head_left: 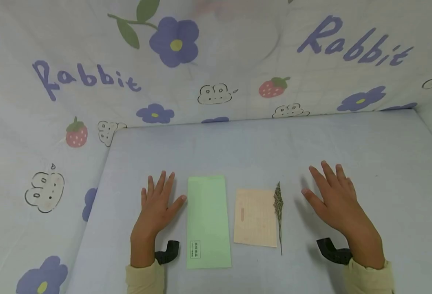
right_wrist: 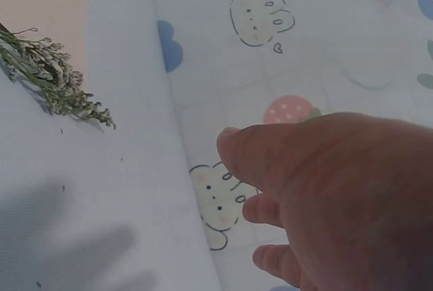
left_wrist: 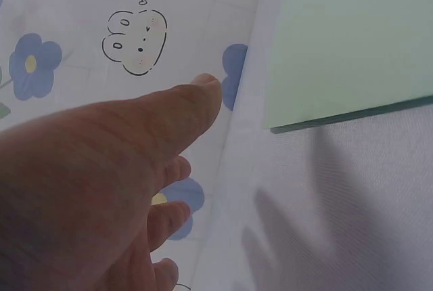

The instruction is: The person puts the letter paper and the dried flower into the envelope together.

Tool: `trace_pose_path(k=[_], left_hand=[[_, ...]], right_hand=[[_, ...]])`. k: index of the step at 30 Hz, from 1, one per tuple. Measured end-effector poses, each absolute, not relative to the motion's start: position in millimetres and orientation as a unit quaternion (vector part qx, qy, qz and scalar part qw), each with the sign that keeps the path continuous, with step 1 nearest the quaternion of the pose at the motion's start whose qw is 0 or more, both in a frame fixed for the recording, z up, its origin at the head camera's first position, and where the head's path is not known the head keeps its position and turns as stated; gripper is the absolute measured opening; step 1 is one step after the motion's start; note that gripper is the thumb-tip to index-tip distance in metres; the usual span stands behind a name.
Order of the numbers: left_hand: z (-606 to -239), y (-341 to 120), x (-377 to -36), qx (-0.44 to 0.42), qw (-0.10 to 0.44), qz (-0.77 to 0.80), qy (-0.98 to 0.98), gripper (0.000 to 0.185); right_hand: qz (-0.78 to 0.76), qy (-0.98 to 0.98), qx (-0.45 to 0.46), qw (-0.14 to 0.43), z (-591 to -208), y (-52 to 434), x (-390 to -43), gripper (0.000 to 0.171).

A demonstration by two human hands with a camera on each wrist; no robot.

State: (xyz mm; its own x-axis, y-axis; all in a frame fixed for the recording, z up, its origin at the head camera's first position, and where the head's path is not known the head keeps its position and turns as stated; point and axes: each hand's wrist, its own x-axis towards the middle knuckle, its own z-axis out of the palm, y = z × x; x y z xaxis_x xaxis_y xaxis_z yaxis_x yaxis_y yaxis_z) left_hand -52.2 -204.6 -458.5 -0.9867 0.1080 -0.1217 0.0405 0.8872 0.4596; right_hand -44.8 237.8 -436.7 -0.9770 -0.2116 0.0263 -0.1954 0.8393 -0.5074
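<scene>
A pale green envelope (head_left: 208, 222) lies lengthwise on the table, its corner also in the left wrist view as the envelope (left_wrist: 352, 40). Right of it lies a peach sheet of letter paper (head_left: 255, 217). A dried flower sprig (head_left: 278, 210) lies along the paper's right edge, and the sprig (right_wrist: 51, 78) shows in the right wrist view. My left hand (head_left: 156, 204) rests flat on the table just left of the envelope, fingers straight. My right hand (head_left: 333, 196) hovers flat, fingers spread, to the right of the sprig. Both hands hold nothing.
The table (head_left: 384, 171) has a pale lavender cover. A cloth printed with flowers, strawberries and "Rabbit" (head_left: 87, 77) hangs behind and at both sides. A black wrist mount (head_left: 167, 252) sits by each cuff.
</scene>
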Motion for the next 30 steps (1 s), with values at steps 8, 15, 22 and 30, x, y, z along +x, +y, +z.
trace_pose_path(k=[8, 15, 22, 30], left_hand=[[-460, -202, -49, 0.039, 0.088, 0.245, 0.965, 0.078], [-458, -201, -47, 0.043, 0.084, 0.256, 0.962, 0.077], [-456, -195, -48, 0.055, 0.081, 0.257, 0.962, 0.074], [-461, -182, -50, 0.045, 0.076, 0.256, 0.963, 0.073]], right_hand=[[-0.274, 0.955, -0.109, 0.029, -435, 235, -43, 0.065], [-0.278, 0.952, -0.129, 0.002, -438, 232, -44, 0.064], [-0.285, 0.947, -0.147, 0.012, -438, 220, -47, 0.062], [-0.292, 0.943, -0.160, 0.027, -443, 203, -48, 0.056]])
